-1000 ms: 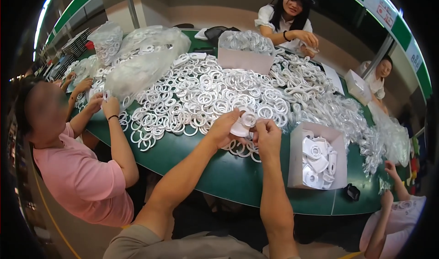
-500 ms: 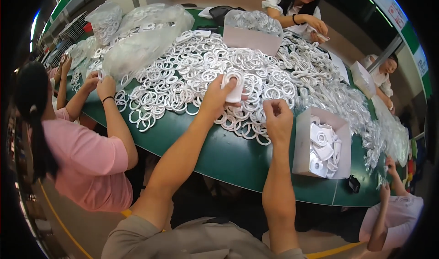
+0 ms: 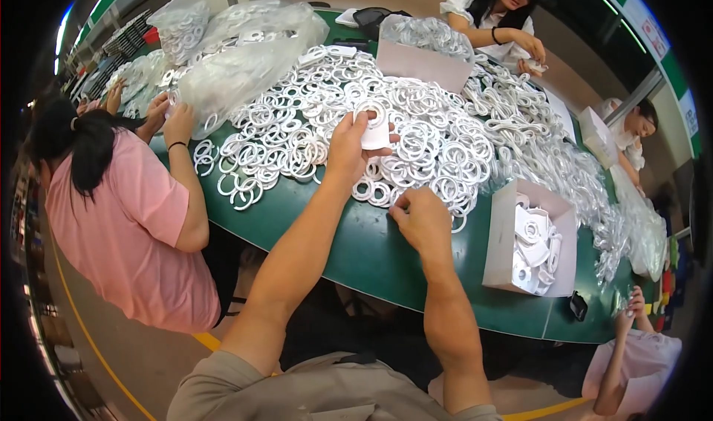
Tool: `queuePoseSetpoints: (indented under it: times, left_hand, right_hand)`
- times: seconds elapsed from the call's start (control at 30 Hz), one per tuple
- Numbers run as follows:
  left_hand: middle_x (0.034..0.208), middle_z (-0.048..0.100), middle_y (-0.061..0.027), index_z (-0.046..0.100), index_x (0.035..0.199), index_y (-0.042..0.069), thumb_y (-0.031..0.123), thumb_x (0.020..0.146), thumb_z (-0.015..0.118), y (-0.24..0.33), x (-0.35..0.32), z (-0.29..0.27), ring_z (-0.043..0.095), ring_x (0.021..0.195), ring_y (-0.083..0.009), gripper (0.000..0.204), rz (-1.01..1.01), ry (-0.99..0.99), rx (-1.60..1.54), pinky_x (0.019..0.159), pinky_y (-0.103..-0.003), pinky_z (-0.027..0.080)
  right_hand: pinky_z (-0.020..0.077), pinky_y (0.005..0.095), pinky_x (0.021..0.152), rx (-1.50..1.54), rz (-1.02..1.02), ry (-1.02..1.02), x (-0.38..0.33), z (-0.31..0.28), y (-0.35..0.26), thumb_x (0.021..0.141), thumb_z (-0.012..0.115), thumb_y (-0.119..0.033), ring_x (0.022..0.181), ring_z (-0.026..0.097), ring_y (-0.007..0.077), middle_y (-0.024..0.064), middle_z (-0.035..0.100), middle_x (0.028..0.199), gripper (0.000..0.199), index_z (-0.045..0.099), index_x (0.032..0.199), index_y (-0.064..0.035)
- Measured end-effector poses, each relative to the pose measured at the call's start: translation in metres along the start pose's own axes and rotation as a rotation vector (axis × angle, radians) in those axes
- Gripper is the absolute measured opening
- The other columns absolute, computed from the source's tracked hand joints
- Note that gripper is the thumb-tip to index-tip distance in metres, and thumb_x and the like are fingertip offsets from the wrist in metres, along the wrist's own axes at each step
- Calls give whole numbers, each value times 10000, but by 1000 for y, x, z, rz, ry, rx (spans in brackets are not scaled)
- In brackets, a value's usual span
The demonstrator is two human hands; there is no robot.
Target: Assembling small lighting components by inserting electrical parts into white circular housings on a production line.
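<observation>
My left hand point(image 3: 347, 152) is closed around a flat white piece point(image 3: 377, 137) with a round ring shape at its top, thumb laid across the front. It is held above a wide heap of white rings point(image 3: 442, 142) on the green table. Lower and to the right, my right hand point(image 3: 426, 224) is at the heap's near edge, back of the hand upward. Its fingers are curled and pinched together; whatever may be between them is hidden. Right of that hand stands an open white box point(image 3: 502, 237) holding white parts point(image 3: 535, 246) like the one in my left hand.
Coiled white cords point(image 3: 501, 102) and clear plastic bags point(image 3: 549, 161) cover the table's right side. A box of clear bags point(image 3: 420, 68) and a large plastic bag point(image 3: 245, 72) are farther back. A person in pink point(image 3: 137, 228) works close on my left; other people are around the table.
My right hand has come down and left toward the near edge of the rings, turning back upward. My left hand keeps the white piece. The view has shifted slightly.
</observation>
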State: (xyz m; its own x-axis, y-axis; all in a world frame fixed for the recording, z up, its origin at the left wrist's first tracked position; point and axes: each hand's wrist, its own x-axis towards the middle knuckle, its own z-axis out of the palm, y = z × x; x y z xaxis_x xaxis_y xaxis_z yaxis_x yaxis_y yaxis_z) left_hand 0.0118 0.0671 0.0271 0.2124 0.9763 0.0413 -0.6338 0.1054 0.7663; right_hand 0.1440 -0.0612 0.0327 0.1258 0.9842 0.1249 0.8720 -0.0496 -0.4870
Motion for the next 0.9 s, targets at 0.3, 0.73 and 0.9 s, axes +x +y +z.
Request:
queuePoseSetpoints:
  times: [0.3,0.73,0.9]
  left_hand:
    - [983,630,-219,442,1132,-2,234,994,418,0,-2,5,689,797,-316,275,-11,-4,23,521,-326,564]
    - [906,627,-142,482,1043,33,251,976,487,-4,-23,19,682,690,-215,228,-309,-438,166,391,-280,507]
    - [977,618,-133,451,1130,40,268,978,489,-9,-24,23,689,711,-226,276,-257,-491,236,406,-262,508]
  right_hand:
    - [520,277,564,979,355,269,19,-32,27,878,596,-121,653,631,156,102,622,729,160,569,888,36]
    - [450,234,486,1321,227,126,26,-19,40,881,650,-147,573,556,110,59,612,754,223,598,1018,20]
    - [462,229,504,1128,215,106,26,-30,58,874,665,-122,615,566,100,52,617,785,234,618,1043,35]
